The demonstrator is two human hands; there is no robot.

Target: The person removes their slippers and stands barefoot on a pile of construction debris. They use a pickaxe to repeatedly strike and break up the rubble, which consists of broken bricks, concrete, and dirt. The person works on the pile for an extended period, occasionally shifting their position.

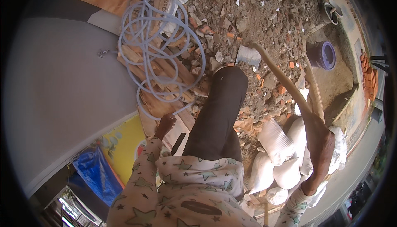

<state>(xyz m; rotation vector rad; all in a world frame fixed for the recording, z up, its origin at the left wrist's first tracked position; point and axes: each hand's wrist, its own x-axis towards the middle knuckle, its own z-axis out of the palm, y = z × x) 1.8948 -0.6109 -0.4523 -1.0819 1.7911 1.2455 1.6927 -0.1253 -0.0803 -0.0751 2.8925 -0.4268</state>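
My right hand [322, 144] is closed around a long wooden handle [285, 81], which slants away across the rubble. At the handle's far end lies a flat grey plate [248, 57] like a hoe blade; how the two join is not clear. My left hand [167, 123] hangs low beside my leg with its fingers curled. A clear bluish hose [200, 49] lies in loose coils ahead of it, on wooden boards [184, 73]. One stretch of the hose passes right by my left fingers, and I cannot make out whether they grip it.
Rubble with broken brick [231, 16] covers the ground ahead. Filled white sacks [276, 142] are piled at the right, below a purple bucket [328, 56]. A grey wall-like surface [74, 90] borders the left, with a blue tarp [98, 173] nearer. Stacked red bricks [369, 78] stand far right.
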